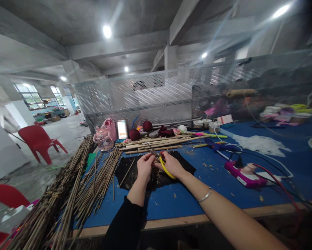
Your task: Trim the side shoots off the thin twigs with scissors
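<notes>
My right hand [171, 164] is closed on a pair of scissors [166, 169] with yellow handles, its blades pointing up and to the left. Close beside the blades, the fingers of my left hand [145, 166] are pinched together; what they hold is too small to make out. Both hands are over a black cloth [187, 166] scattered with small brown scraps. A thin stick [127, 172] lies on the cloth's left part. Left of the cloth, many cut sticks [100, 182] are spread on the blue table [177, 205].
Long bundled sticks [50, 194] line the table's left edge. Behind the cloth lie pale rods [156, 141], dark red yarn balls [147, 126], a pink container [109, 128] and a lit phone [122, 129]. A purple power strip [244, 175] with cables sits right. A red chair [38, 140] stands left.
</notes>
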{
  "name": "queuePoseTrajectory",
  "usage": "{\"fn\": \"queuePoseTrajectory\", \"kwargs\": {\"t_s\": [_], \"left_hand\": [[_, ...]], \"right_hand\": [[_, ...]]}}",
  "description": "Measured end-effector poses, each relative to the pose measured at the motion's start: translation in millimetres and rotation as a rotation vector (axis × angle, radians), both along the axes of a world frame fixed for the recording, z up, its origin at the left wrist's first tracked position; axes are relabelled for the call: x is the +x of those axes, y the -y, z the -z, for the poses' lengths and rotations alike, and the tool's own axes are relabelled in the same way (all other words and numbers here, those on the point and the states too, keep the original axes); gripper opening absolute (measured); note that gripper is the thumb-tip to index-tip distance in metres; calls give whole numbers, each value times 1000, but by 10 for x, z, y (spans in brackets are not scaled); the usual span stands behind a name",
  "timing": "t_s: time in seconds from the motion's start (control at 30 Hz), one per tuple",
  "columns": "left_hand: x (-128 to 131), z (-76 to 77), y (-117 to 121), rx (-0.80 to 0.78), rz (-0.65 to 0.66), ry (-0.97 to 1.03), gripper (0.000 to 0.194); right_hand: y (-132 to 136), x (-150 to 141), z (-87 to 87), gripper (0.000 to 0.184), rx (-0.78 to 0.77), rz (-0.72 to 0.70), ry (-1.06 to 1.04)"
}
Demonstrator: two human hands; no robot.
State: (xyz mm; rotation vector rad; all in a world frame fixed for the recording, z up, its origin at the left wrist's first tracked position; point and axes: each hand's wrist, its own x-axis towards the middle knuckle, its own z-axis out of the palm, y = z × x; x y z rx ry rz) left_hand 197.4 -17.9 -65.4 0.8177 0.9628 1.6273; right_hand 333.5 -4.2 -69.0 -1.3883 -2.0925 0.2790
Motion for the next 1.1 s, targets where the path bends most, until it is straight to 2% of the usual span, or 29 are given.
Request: {"fn": "queuePoseTrajectory", "kwargs": {"t_s": [0.13, 0.33, 0.63, 0.8, 0.93, 1.1], "left_hand": [[14, 21, 1, 10, 18, -12, 32], [48, 15, 18, 22, 91, 35, 32], [45, -28, 59, 52, -51, -76, 27], [15, -27, 31, 35, -39, -1, 27], [-3, -46, 22, 38, -30, 77, 30], [9, -31, 17, 38, -36, 38, 26]], "right_hand": [[1, -7, 10, 45, 49, -17, -5], [27, -21, 10, 41, -20, -17, -24], [45, -51, -51, 36, -91, 60, 83], [62, -64, -75, 37, -80, 39, 98], [51, -54, -63, 37, -75, 86, 123], [30, -22, -13, 43, -17, 26, 79]]}}
